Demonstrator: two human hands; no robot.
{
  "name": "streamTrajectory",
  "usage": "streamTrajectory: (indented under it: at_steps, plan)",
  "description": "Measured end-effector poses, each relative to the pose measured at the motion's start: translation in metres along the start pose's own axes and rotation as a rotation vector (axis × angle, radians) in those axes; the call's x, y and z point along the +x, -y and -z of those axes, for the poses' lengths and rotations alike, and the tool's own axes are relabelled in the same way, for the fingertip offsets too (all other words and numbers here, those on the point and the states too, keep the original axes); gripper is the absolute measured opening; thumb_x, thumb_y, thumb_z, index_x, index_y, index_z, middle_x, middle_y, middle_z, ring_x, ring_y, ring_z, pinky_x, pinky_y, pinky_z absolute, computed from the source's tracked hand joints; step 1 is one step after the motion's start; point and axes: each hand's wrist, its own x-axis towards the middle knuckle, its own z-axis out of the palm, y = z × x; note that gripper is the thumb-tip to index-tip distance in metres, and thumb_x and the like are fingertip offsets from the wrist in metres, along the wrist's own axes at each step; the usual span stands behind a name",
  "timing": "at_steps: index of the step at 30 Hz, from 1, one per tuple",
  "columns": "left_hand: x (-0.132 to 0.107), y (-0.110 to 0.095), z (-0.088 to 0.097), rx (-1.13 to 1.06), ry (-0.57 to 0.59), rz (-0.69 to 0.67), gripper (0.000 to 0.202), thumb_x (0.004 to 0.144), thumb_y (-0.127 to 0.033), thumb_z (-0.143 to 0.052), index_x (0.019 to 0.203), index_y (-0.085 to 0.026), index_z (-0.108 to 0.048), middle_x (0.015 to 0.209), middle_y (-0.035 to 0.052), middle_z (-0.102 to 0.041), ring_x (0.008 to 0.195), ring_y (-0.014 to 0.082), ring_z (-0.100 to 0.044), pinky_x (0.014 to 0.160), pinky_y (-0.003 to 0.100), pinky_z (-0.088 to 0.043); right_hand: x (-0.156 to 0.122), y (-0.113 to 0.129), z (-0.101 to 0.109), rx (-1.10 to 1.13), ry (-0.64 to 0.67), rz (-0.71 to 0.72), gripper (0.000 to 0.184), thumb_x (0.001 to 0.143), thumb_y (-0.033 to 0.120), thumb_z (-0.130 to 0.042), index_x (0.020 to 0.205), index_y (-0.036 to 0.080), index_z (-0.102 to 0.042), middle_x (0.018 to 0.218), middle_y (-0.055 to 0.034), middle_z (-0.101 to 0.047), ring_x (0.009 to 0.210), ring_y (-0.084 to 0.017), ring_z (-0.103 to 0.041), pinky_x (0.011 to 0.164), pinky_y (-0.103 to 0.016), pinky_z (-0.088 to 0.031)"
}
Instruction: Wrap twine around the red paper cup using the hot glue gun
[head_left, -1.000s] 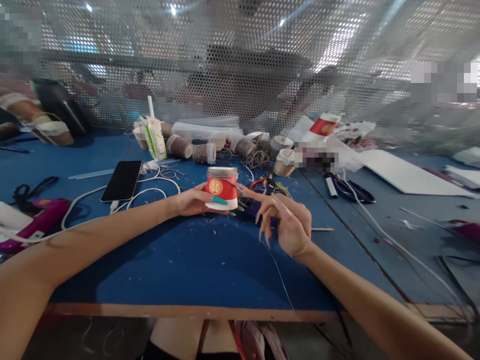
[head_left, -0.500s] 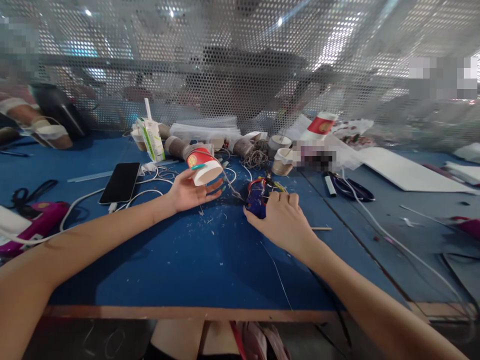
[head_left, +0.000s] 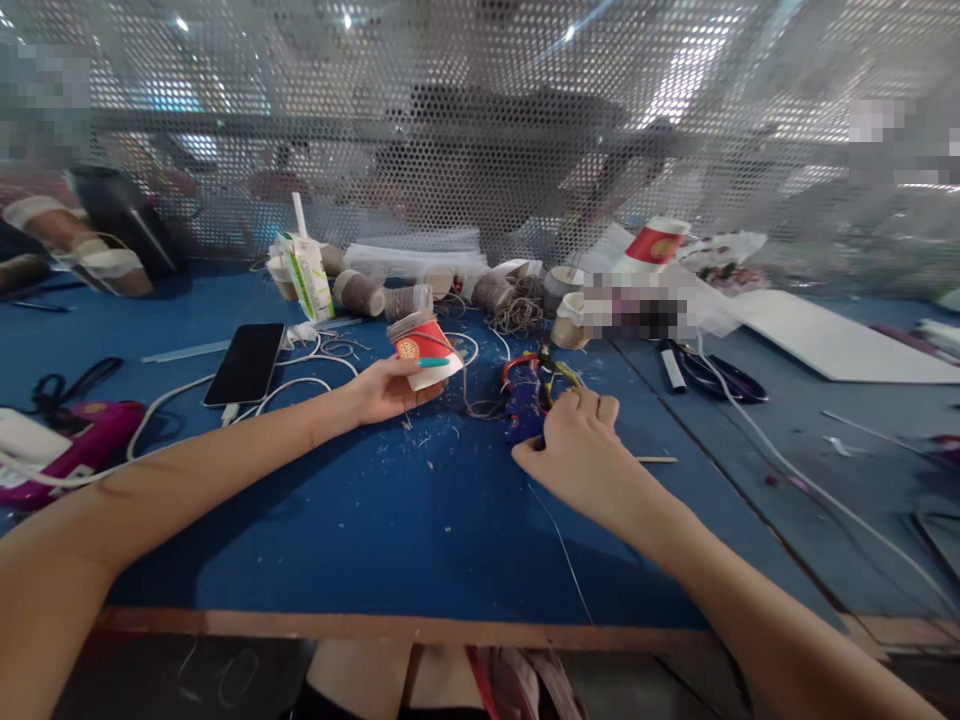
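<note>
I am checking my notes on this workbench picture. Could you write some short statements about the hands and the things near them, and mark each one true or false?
1. The left hand holds a red paper cup, tilted. True.
2. The phone lies flat on the blue table with a dark screen. True.
3. The right hand rests on the phone. False: its fingers are curled and it touches a blue tool, to the right of the cup.
4. The drink carton has no straw. False: a white straw stands out of its top.
</note>
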Motion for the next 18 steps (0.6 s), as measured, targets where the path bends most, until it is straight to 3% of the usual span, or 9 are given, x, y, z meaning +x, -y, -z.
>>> streamTrajectory:
  at_steps: [6,12,18]
  plan:
    - [-0.001,0.001,-0.002,0.014,-0.018,0.002,0.027,0.074,-0.004,-0.063,0.1,-0.012,-0.065,0.075,0.0039,-0.073,0.067,0.0137,-0.071,0.07,0.023,-0.059,-0.008,0.013,0.02,-0.159,0.097,-0.008,0.04,0.082,0.031,-0.05,0.105,0.002,-0.063,0.103,-0.0258,-0.059,0.099,-0.037,-0.055,0.078,-0.043,-0.048]
    - [0.002,0.001,0.005,0.023,0.017,0.024,0.025,0.073,-0.007,-0.064,0.098,-0.01,-0.069,0.079,0.007,-0.074,0.073,0.016,-0.07,0.083,0.029,-0.057,-0.005,0.015,0.021,-0.19,0.136,-0.003,0.036,0.078,0.021,-0.056,0.108,0.002,-0.064,0.107,-0.0259,-0.061,0.1,-0.035,-0.06,0.073,-0.037,-0.048]
    - [0.002,-0.001,0.004,-0.026,-0.03,-0.042,0.016,0.071,-0.014,-0.063,0.086,-0.014,-0.07,0.076,0.0062,-0.075,0.069,0.0161,-0.07,0.079,0.033,-0.057,0.006,0.009,0.036,-0.061,0.11,-0.178,0.03,0.092,0.024,-0.049,0.107,0.004,-0.065,0.1,-0.0224,-0.065,0.084,-0.03,-0.068,0.068,-0.035,-0.045]
